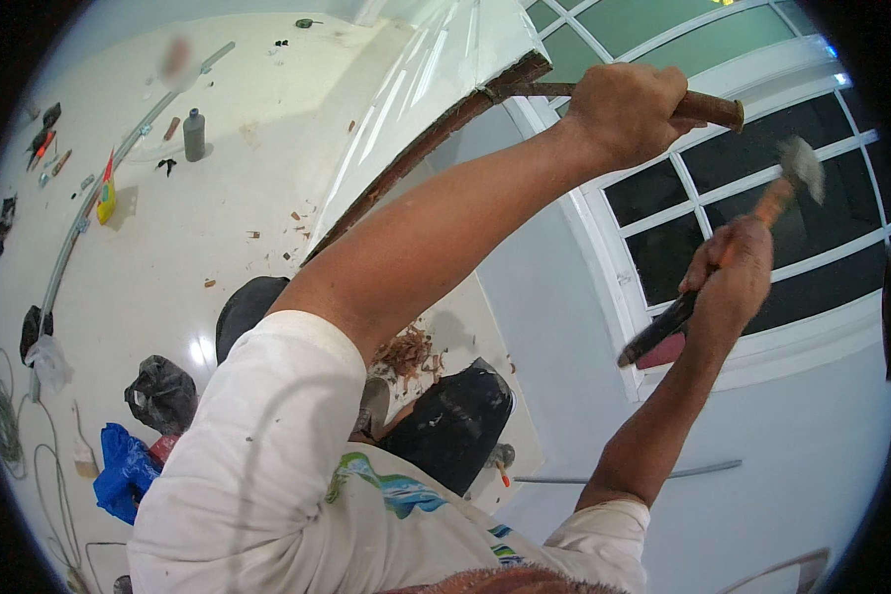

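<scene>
Up at the right, my left hand (624, 114) is closed around a chisel (711, 111) with a wooden handle. The blade meets the raw brown edge (436, 139) of a white door-like panel (421, 84), near the panel's end corner. My right hand (731, 272) grips a hammer (770, 203) by its orange and black handle. Its slightly blurred head is raised to the right of the chisel's butt end, apart from it.
Wood shavings (406, 354) lie below my left arm. Across the pale floor are a grey bottle (194, 136), a long grey pipe (127, 147), a paintbrush (83, 453), a black bag (161, 393) and a blue plastic bag (121, 470). A white-framed window (701, 213) fills the wall at right.
</scene>
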`<state>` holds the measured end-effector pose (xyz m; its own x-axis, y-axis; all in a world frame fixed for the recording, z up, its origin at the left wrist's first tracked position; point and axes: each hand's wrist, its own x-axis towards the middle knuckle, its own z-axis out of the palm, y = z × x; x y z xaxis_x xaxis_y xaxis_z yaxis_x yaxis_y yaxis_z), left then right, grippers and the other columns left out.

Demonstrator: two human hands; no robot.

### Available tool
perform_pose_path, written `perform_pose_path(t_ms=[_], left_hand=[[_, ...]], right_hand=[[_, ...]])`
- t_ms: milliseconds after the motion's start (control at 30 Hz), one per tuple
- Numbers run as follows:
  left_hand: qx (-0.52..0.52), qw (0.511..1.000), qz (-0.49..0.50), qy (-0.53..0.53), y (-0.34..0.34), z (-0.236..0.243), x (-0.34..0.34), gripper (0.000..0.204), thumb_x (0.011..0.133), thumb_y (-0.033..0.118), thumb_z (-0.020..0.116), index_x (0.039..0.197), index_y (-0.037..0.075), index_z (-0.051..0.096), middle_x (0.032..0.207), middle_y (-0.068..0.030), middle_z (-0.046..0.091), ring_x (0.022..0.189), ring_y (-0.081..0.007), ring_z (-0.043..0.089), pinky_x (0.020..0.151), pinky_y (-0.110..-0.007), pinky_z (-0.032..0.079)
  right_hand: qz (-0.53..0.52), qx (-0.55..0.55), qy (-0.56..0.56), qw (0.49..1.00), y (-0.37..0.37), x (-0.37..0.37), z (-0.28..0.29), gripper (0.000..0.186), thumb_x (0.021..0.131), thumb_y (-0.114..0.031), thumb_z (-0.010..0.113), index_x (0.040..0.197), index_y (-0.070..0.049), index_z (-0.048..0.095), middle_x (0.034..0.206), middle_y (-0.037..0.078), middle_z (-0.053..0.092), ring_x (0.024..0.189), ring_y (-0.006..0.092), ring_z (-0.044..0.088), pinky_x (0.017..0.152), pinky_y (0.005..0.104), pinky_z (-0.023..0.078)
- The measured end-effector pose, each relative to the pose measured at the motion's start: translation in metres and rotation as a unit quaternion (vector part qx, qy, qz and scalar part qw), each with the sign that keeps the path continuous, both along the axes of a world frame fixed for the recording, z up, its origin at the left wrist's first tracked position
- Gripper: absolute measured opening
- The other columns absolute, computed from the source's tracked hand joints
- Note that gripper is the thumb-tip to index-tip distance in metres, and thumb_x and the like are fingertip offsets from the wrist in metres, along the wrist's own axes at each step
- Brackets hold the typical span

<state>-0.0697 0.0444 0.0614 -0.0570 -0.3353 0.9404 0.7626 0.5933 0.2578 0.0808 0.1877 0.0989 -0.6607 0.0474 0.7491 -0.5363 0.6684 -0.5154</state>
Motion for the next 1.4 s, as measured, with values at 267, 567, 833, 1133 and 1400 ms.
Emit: perform_pose_path(t_ms=[267, 567, 833, 1133, 1400], left_hand=[[-0.009, 1.000, 0.002, -0.023, 0.008, -0.001, -0.002, 0.037, 0.091, 0.044, 0.076, 0.088, 0.009, 0.066, 0.070, -0.0102, 0.068, 0.063, -0.0247, 0.072, 0.057, -0.039, 0.056], [-0.021, 0.999, 0.015, -0.024, 0.012, -0.004, -0.003, 0.039, 0.087, 0.045, 0.081, 0.090, 0.008, 0.068, 0.075, -0.0127, 0.072, 0.067, -0.0266, 0.075, 0.061, -0.038, 0.059], [-0.022, 0.999, 0.017, -0.037, 0.013, -0.001, -0.003, 0.037, 0.086, 0.043, 0.081, 0.089, 0.008, 0.068, 0.076, -0.0125, 0.072, 0.068, -0.0275, 0.075, 0.062, -0.039, 0.060], [-0.013, 0.999, 0.024, 0.021, 0.008, -0.009, -0.002, 0.036, 0.085, 0.041, 0.083, 0.084, 0.010, 0.065, 0.073, -0.0099, 0.068, 0.066, -0.0270, 0.072, 0.058, -0.040, 0.056], [-0.186, 0.978, -0.095, 0.024, -0.010, -0.064, 0.038, 0.026, 0.075, 0.031, 0.082, 0.081, 0.015, 0.063, 0.069, -0.0043, 0.062, 0.065, -0.0286, 0.066, 0.058, -0.043, 0.051]], right_hand=[[0.037, 0.075, -0.086, 0.993, 0.014, -0.020, -0.002, 0.040, 0.111, -0.045, 0.048, 0.090, -0.011, 0.051, 0.066, -0.001, 0.046, 0.046, 0.0074, 0.046, 0.038, 0.0245, 0.034], [0.008, -0.036, -0.050, 0.998, 0.027, -0.024, 0.005, 0.044, 0.112, -0.049, 0.043, 0.087, -0.013, 0.050, 0.062, -0.002, 0.042, 0.046, 0.0065, 0.044, 0.038, 0.0241, 0.035], [0.146, -0.205, 0.058, 0.966, 0.032, -0.028, 0.028, 0.040, 0.112, -0.044, 0.043, 0.091, -0.011, 0.049, 0.069, 0.002, 0.048, 0.048, 0.0088, 0.048, 0.040, 0.0241, 0.037], [0.085, -0.066, -0.100, 0.989, 0.023, -0.019, 0.006, 0.041, 0.112, -0.047, 0.043, 0.091, -0.012, 0.048, 0.063, -0.003, 0.042, 0.043, 0.0045, 0.041, 0.037, 0.0236, 0.036], [0.079, -0.076, -0.123, 0.986, 0.029, 0.019, -0.054, 0.046, 0.111, -0.051, 0.040, 0.093, -0.009, 0.047, 0.062, 0.000, 0.043, 0.041, 0.0082, 0.042, 0.033, 0.0246, 0.033]])
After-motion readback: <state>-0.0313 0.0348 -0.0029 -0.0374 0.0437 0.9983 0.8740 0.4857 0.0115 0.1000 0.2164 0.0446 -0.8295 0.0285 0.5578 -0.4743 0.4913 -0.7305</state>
